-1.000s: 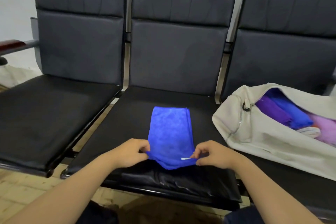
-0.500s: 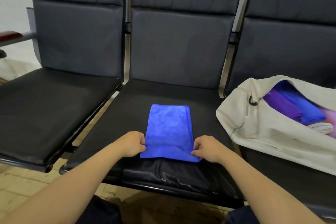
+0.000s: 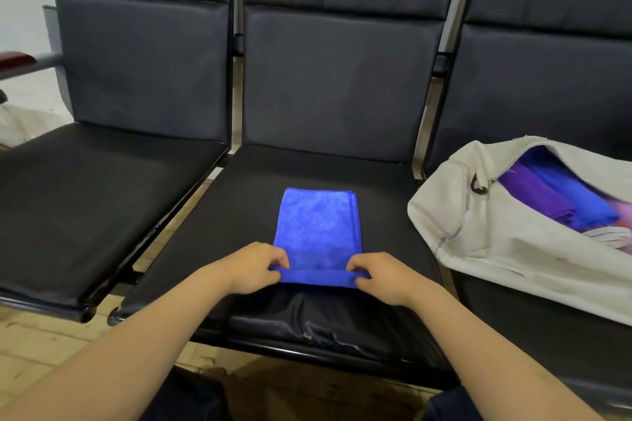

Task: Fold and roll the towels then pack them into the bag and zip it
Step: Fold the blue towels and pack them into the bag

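Observation:
A folded blue towel (image 3: 318,225) lies as a narrow strip on the middle black seat (image 3: 239,202), its near end turned over into a short roll. My left hand (image 3: 254,267) pinches the left end of that roll. My right hand (image 3: 383,275) pinches the right end. A cream bag (image 3: 478,229) lies unzipped on the right seat, with purple, blue and pink rolled towels (image 3: 561,205) inside.
Three black padded seats stand in a row with tall backrests (image 3: 338,79). The left seat (image 3: 89,202) holds nothing. A wooden armrest (image 3: 15,60) sticks out at the far left. Tiled floor (image 3: 30,345) shows below the seat fronts.
The near end of the blue towel, held up off the seat a second ago, has been laid down and turned over into a first roll. Both hands stayed on its corners.

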Demonstrator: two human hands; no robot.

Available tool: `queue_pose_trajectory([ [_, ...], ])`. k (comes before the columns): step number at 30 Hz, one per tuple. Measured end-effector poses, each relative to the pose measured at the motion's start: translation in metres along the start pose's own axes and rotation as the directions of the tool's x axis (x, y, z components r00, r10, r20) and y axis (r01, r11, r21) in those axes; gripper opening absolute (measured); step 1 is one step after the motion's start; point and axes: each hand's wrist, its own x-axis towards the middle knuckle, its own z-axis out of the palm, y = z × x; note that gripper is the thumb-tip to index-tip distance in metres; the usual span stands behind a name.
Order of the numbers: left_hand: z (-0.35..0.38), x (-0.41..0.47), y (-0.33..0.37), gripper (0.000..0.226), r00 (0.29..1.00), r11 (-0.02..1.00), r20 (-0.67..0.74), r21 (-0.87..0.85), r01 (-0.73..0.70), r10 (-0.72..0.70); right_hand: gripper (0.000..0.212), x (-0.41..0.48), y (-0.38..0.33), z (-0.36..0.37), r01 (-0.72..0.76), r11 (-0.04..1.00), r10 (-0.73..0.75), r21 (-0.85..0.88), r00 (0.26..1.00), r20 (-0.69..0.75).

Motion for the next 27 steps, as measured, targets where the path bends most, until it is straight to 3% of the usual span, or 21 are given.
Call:
queue_pose_trajectory([
  [3,0.0,0.001,-0.001,0.016,0.995,0.991,-0.063,-0.116,0.069,-0.076,0.011,0.002,-0.001,-0.002,-0.068,0.989,0.073,0.129,0.997,-0.037],
  [8,0.004,0.006,-0.005,0.005,0.987,0.966,-0.096,-0.24,0.1,-0.126,0.008,0.002,0.002,-0.003,-0.139,0.951,0.164,0.277,0.984,-0.069],
  [10,0.007,0.007,-0.005,0.01,0.981,0.978,-0.147,-0.18,0.103,-0.13,0.014,0.002,0.003,-0.001,-0.19,0.967,0.207,0.173,0.974,-0.09],
  [12,0.009,0.007,-0.006,0.019,0.972,0.995,-0.212,-0.034,0.095,-0.1,0.023,0.004,0.001,0.001,-0.234,0.97,0.221,-0.072,0.963,-0.153],
  [14,0.006,0.007,-0.006,0.021,0.97,0.993,-0.242,0.108,0.046,-0.018,0.026,0.004,-0.004,-0.001,-0.205,0.963,0.16,-0.172,0.957,-0.243],
  [16,0.002,0.008,-0.007,0.026,0.979,0.994,-0.196,0.102,-0.039,0.058,0.027,0.004,-0.004,-0.007,-0.089,0.991,0.063,-0.099,0.969,-0.24],
  [18,-0.001,0.007,-0.006,0.019,0.993,0.996,-0.084,0.02,-0.082,0.083,0.029,0.001,-0.001,-0.012,0.012,1.0,-0.009,0.024,0.993,-0.119],
  [21,0.0,0.006,-0.007,0.021,0.997,0.999,0.061,0.004,-0.049,0.049,0.031,-0.002,0.003,-0.01,0.011,1.0,-0.011,0.015,0.999,0.049],
  [25,0.003,0.008,-0.005,0.016,1.0,0.999,0.019,0.034,-0.001,0.0,0.016,0.005,0.004,-0.004,-0.011,0.998,0.009,-0.067,0.999,-0.035],
  [27,0.003,0.008,-0.004,0.014,0.998,0.998,-0.05,-0.051,0.045,-0.048,0.015,0.005,0.002,-0.004,-0.058,0.998,0.058,0.005,0.996,-0.062],
])
